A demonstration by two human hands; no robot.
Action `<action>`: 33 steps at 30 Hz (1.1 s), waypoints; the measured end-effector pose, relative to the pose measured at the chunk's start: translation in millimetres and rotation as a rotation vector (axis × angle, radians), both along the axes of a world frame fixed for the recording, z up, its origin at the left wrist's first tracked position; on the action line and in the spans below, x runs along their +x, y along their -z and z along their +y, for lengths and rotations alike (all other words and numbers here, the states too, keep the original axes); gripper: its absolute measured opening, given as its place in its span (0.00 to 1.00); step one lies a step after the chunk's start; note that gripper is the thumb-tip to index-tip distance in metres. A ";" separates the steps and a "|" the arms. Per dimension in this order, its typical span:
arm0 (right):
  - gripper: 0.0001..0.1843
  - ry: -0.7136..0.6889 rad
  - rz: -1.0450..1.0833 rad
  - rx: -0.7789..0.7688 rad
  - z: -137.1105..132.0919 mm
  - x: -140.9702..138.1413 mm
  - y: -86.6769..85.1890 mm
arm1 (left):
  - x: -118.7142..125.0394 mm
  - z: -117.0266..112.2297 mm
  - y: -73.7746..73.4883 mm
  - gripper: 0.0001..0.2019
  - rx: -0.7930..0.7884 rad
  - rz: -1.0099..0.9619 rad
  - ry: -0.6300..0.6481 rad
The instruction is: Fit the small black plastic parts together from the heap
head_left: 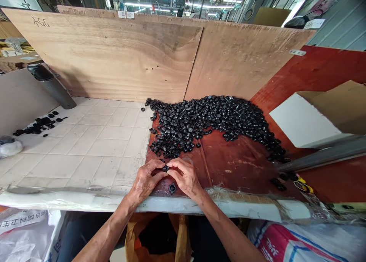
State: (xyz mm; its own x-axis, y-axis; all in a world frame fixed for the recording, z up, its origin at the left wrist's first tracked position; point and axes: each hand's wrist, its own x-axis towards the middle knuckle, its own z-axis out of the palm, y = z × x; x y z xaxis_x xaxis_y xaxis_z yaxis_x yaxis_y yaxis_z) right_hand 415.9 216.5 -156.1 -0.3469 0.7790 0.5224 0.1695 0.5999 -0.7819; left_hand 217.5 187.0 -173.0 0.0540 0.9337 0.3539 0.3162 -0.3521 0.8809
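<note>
My left hand (pixel 146 180) and my right hand (pixel 185 176) meet at the near edge of the red board (pixel 234 163). Both pinch one small black ring-shaped part (pixel 165 168) between their fingertips. Another loose black part (pixel 172 188) lies on the board just under my hands. A big heap of the same small black parts (pixel 208 119) spreads over the board behind my hands, up to the plywood wall.
Plywood sheets (pixel 114 56) stand upright at the back. A smaller pile of black parts (pixel 38 125) lies on the white tiled surface (pixel 94 140) at left, near a dark flask (pixel 50 84). At the right are a cardboard box (pixel 323 115) and a grey bar (pixel 323 155). Sacks lie below the table edge.
</note>
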 end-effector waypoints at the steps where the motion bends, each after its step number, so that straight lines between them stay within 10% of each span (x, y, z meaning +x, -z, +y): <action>1: 0.08 -0.009 0.009 0.023 0.4 0.0 1.2 | -0.1 0.3 0.4 0.08 -0.019 -0.014 -0.004; 8: 0.09 -0.036 0.064 0.047 0.0 0.4 -0.3 | 2.1 0.7 -3.3 0.10 -0.186 -0.168 0.019; 17: 0.07 -0.013 0.107 -0.382 -0.4 -0.8 2.1 | 2.5 0.5 -6.0 0.09 -0.017 -0.076 0.010; 24: 0.05 0.021 0.012 -0.117 -1.0 0.8 -4.5 | 1.4 0.8 -6.8 0.09 -0.075 -0.047 0.000; 33: 0.04 0.044 -0.079 -0.134 -4.6 0.5 4.5 | 0.8 0.3 -5.7 0.08 0.006 -0.016 0.014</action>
